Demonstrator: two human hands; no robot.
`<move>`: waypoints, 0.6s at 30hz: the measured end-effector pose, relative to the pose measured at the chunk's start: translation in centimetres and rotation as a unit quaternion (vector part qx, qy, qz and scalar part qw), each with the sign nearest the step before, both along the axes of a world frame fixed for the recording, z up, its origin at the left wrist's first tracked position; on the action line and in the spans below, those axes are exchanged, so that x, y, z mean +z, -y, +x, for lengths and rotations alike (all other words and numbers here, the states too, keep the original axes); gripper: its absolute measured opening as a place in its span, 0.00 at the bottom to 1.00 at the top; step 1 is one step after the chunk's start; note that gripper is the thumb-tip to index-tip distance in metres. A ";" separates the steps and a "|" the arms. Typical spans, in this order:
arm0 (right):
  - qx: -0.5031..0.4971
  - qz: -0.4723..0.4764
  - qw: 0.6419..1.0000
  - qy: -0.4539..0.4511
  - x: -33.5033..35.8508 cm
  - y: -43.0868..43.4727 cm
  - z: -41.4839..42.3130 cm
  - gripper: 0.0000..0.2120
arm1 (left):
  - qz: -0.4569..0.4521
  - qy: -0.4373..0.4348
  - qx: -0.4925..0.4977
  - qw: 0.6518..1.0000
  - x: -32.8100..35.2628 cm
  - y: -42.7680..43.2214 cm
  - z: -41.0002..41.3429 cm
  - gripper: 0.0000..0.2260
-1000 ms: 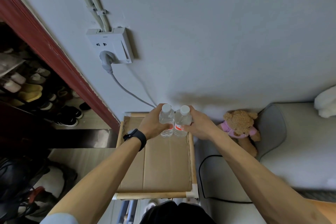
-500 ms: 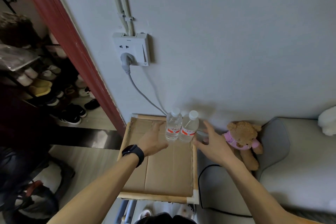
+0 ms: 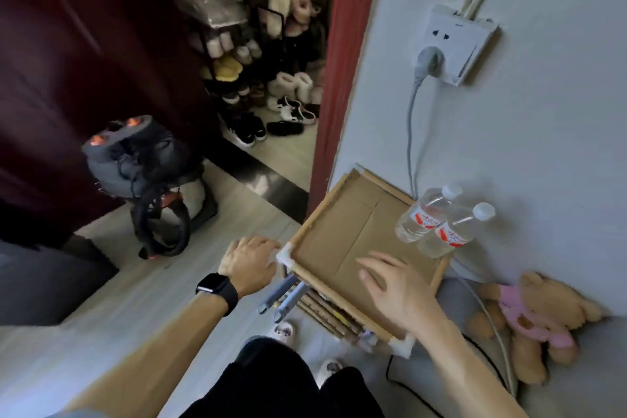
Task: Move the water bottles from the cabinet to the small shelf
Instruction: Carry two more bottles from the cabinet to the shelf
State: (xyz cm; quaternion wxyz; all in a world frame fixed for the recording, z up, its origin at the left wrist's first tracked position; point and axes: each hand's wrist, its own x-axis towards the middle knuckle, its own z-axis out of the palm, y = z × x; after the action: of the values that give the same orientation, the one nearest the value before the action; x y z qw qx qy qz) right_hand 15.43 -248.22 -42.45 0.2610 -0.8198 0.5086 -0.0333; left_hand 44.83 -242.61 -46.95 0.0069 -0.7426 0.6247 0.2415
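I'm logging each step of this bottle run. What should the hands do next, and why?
Probably pull both away and turn back for more: the two clear plastic water bottles stand upright on the cardboard-topped small shelf, and the left hand and right hand are open and empty.

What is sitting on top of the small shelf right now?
Two water bottles stand side by side at the wall-side edge of the small shelf, on its cardboard top. The right hand hovers over part of it, hiding that patch.

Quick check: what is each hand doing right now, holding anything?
Left hand: open, empty, beside the shelf corner.
Right hand: open, empty, over the shelf top.
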 end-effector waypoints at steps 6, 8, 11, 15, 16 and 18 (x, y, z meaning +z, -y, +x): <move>0.270 -0.040 0.962 0.028 2.4 -0.3 11.1 0.17 | -0.029 0.077 0.249 0.965 3.2 -14.8 5.4 0.21; 0.346 -0.057 0.935 0.044 3.1 -2.3 15.5 0.19 | -0.043 0.094 0.337 0.936 4.8 -21.5 5.9 0.20; 0.452 -0.075 0.886 0.077 5.3 -8.2 21.6 0.15 | -0.059 0.117 0.450 0.883 7.9 -32.4 5.8 0.20; 0.558 -0.076 0.815 0.134 9.0 -19.5 28.6 0.16 | -0.072 0.160 0.572 0.801 12.5 -46.3 4.0 0.20; 0.588 -0.082 0.792 0.144 10.0 -22.7 29.9 0.17 | -0.073 0.169 0.597 0.781 13.7 -49.5 3.2 0.20; 0.637 -0.085 0.748 0.164 12.2 -29.3 32.0 0.18 | -0.070 0.194 0.636 0.744 15.9 -55.5 1.7 0.21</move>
State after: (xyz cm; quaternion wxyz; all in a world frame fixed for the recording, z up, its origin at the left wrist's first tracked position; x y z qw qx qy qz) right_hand 47.42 -218.88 -30.26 0.2305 -0.9542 -0.1874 -0.0362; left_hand 46.52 -187.09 -31.07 -0.0791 -0.9968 0.0082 -0.0042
